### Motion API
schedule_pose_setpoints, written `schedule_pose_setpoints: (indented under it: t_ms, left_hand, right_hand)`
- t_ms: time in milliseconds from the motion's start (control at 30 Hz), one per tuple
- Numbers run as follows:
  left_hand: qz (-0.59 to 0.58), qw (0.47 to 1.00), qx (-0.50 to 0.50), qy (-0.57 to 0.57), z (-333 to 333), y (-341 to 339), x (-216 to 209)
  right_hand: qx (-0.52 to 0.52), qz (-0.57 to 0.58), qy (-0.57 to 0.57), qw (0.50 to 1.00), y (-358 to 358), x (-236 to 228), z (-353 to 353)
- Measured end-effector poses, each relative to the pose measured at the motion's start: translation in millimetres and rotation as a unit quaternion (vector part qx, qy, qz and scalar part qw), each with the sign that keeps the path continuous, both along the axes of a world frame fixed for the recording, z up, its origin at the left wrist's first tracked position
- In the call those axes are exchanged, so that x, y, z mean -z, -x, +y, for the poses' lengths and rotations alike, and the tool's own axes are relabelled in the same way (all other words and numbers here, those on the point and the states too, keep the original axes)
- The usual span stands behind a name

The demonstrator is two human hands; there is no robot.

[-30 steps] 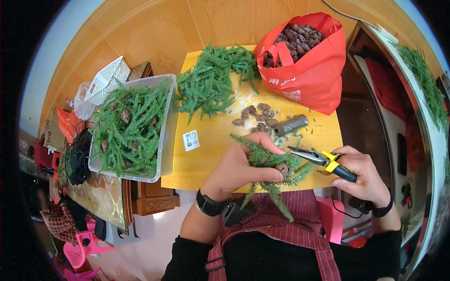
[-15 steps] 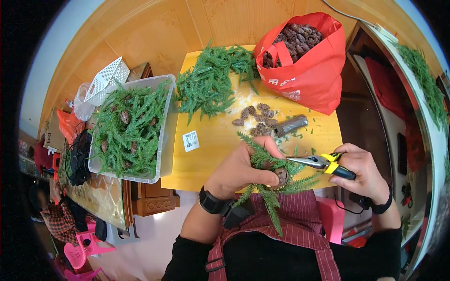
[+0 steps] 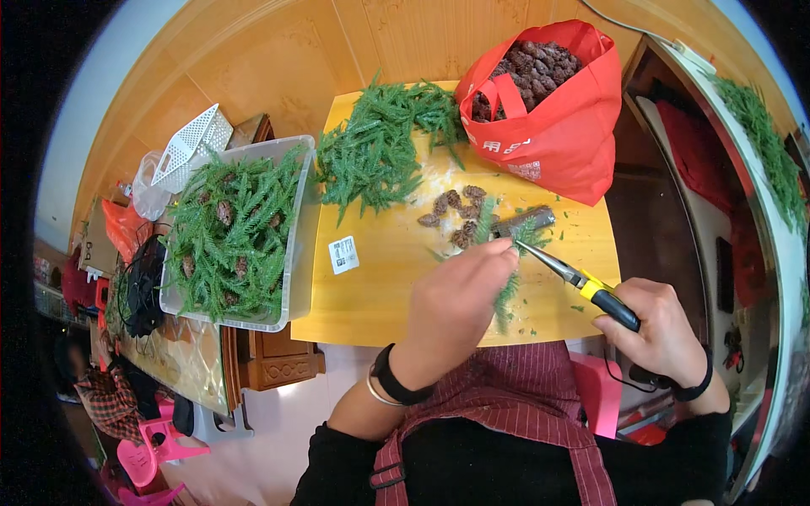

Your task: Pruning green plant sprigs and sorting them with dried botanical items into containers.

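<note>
My left hand [image 3: 456, 295], back turned up and slightly blurred, pinches a green artificial pine sprig [image 3: 508, 297] above the yellow table. Its needles stick out on both sides of my fingers, and the sprig's middle is hidden by the hand. In my right hand [image 3: 654, 325] are needle-nose pliers [image 3: 595, 291] with yellow and black handles. Their tips reach my left fingertips; whether they grip anything there is too small to tell. Just beyond the hands lie several brown pine cones [image 3: 453, 202] and a dark, cylindrical bundle [image 3: 536, 218].
A clear plastic bin [image 3: 299, 228] of sprigs with cones stands at left. Loose green sprigs [image 3: 371, 152] are heaped at the back of the table [image 3: 354, 304]. A red bag [image 3: 557, 135] full of cones stands back right. A white label [image 3: 343, 254] lies near the bin.
My left hand has rolled over and moved away from my body, turning the sprig so its cone no longer shows. The pliers' tips have shifted up slightly, and their handles have come closer together.
</note>
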State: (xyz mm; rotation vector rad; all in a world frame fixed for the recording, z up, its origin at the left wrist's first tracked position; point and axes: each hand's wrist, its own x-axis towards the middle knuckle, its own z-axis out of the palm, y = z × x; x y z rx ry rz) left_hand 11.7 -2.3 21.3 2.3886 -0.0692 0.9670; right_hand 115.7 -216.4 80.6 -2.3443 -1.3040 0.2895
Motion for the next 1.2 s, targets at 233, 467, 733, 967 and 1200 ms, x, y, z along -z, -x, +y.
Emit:
schedule_pose_setpoints:
  t_ms: [233,467,733,967,1200]
  left_hand:
    - [0.144,0.856,0.185,0.460,11.4,7.6,-10.4]
    - [0.202,0.744,0.246,0.588,20.6,9.3,-8.2]
    - [0.226,0.681,0.306,0.626,24.5,10.8,-1.2]
    - [0.182,0.777,0.258,0.545,20.5,7.9,-8.6]
    - [-0.008,1.000,0.005,-0.024,4.2,9.7,-8.9]
  right_hand:
    - [-0.076,0.095,-0.079,0.989,-16.2,7.2,-4.2]
    - [-0.134,0.137,-0.129,0.973,-24.6,19.3,-5.8]
    - [-0.109,0.228,-0.105,0.962,-21.0,21.1,-7.5]
    - [-0.081,0.092,-0.085,0.989,-15.8,15.1,-7.6]
    - [-0.001,0.032,-0.064,0.997,4.6,0.5,0.2]
